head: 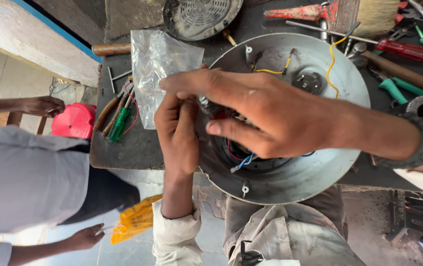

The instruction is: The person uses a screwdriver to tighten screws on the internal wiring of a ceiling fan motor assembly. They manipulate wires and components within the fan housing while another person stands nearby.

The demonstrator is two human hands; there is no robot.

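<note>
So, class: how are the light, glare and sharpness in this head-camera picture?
Head view: soft daylight, no hard shadows; pale sheen on the round metal pan and the clear plastic bag; both hands, left hand and right hand, are sharp; floor at lower left is washed out.

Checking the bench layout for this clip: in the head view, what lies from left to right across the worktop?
Red ribbed cap → green-handled screwdriver → clear plastic bag → left hand → right hand over the round metal pan → teal-handled pliers.
</note>
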